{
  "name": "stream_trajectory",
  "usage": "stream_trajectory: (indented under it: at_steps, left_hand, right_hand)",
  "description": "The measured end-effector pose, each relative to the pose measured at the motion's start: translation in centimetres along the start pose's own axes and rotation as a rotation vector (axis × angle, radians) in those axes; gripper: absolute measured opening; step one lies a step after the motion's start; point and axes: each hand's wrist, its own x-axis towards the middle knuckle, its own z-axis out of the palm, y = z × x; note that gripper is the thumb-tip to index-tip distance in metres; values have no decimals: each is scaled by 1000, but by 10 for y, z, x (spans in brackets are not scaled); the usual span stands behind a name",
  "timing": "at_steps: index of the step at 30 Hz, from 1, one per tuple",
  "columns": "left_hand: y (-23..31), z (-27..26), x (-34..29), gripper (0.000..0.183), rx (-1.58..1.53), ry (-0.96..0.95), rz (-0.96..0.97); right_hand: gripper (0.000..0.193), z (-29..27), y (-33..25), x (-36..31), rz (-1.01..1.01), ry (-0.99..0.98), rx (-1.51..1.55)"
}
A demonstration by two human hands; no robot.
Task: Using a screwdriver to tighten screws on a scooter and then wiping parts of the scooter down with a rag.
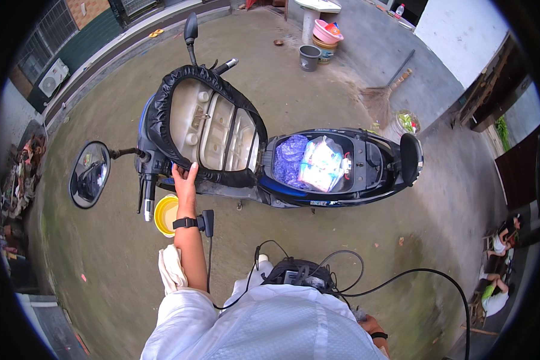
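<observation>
A blue and black scooter (282, 195) stands across the view with its seat (225, 135) tipped up toward the handlebars, pale underside showing. My left hand (185, 179) grips the near edge of that seat between thumb and fingers. The uncovered storage compartment (351, 144) holds a purple plastic bag (290, 161) and a clear bag of white and blue packets (321, 165). Low at my right side, my right hand (372, 326) is curled near my waist. A small greyish thing shows at its fingers, too unclear to name.
Beneath my left arm is a yellow basin (165, 215). A black cable (429, 271) loops from my waist pack (300, 274). Beyond the scooter are a grey bucket (309, 58), a pink basin (327, 31) and a broom (378, 99). People (497, 297) sit at the far right.
</observation>
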Motion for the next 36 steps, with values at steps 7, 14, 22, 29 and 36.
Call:
stream_trajectory:
  at_steps: [7,14,22,29,36]
  left_hand:
    - [19,-4,7,88,93,-164,169]
    - [18,-7,24,99,195,-110,282]
    - [35,34,-9,90,259,-153,469]
    - [52,92,-71,88,215,-569,668]
    - [42,145,-116,60,328,-1298,475]
  right_hand:
    - [60,87,-11,-66,172,-141,95]
    - [61,101,-14,-106,175,-68,87]
    - [45,109,20,-95,171,65,90]
    - [42,124,-12,-138,232,43,233]
    - [48,174,-19,-166,252,-62,238]
